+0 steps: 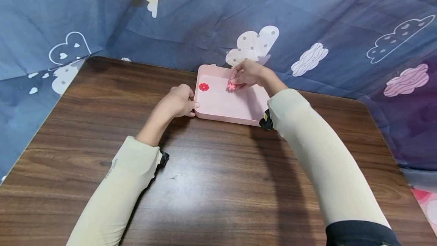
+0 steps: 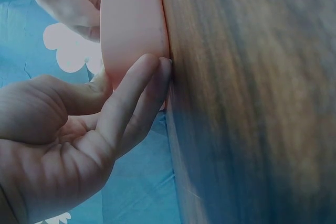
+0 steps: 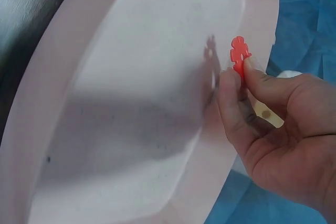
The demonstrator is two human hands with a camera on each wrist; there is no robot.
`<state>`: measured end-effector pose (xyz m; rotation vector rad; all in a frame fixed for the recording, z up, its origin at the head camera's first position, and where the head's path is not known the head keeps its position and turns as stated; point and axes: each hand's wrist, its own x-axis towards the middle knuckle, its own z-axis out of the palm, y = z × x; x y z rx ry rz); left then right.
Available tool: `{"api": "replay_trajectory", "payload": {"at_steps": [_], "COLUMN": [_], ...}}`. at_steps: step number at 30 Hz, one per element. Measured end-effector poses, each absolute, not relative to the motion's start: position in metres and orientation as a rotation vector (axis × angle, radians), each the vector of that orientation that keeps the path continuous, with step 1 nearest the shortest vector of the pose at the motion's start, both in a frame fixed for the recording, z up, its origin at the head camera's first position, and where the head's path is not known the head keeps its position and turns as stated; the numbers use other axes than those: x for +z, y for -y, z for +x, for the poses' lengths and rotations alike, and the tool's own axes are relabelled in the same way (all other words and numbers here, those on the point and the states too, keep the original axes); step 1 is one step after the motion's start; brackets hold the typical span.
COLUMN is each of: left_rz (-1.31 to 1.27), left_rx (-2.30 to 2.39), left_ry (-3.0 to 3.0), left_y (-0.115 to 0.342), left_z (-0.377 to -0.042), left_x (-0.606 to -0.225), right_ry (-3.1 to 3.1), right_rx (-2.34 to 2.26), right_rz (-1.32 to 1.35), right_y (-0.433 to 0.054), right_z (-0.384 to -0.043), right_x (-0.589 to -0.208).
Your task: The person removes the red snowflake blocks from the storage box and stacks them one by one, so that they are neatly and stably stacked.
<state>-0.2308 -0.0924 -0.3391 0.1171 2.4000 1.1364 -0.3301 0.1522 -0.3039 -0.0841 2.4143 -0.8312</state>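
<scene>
A shallow pink tray [image 1: 218, 116] lies on the wooden table near its back edge. My left hand [image 1: 179, 101] grips the tray's left wall, the thumb over the rim and the fingers along the outside, as the left wrist view shows. Between thumb and fingertips, my right hand [image 1: 248, 73] pinches a red flower-shaped plastic piece [image 3: 240, 55] over the tray floor. Its shadow falls on the floor beside it in the right wrist view. Another red flower-shaped piece [image 1: 203, 87] lies flat inside the tray at the left.
The brown wooden table [image 1: 211, 185] stretches out in front of the tray. A blue cloth [image 1: 191, 18] printed with clouds hangs directly behind the table. Black wrist cameras sit at both cuffs, the right one [image 1: 266, 121] overlapping the tray's front right corner.
</scene>
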Motion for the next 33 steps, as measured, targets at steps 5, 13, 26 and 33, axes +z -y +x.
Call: {"api": "replay_trajectory", "payload": {"at_steps": [5, 13, 26, 33], "left_rz": [0.115, 0.119, 0.13, 0.149], "left_rx": [1.143, 1.162, 1.164, 1.172], "left_ry": [-2.393, -2.374, -2.37, -2.369], "left_y": [0.093, 0.092, 0.094, 0.095], "left_z": [-0.23, -0.229, -0.229, -0.228], "left_x": [-0.339, -0.34, -0.337, -0.338], "right_ry": [-2.419, -2.435, -2.46, -2.459], "right_rx": [-0.831, -0.854, -0.765, -0.791], "right_rz": [-0.086, -0.061, 0.061, 0.168], "right_y": [-0.163, -0.185, -0.237, -0.284], "right_z": [-0.327, -0.32, -0.312, -0.302], "right_x": [-0.298, -0.289, -0.272, -0.27]}}
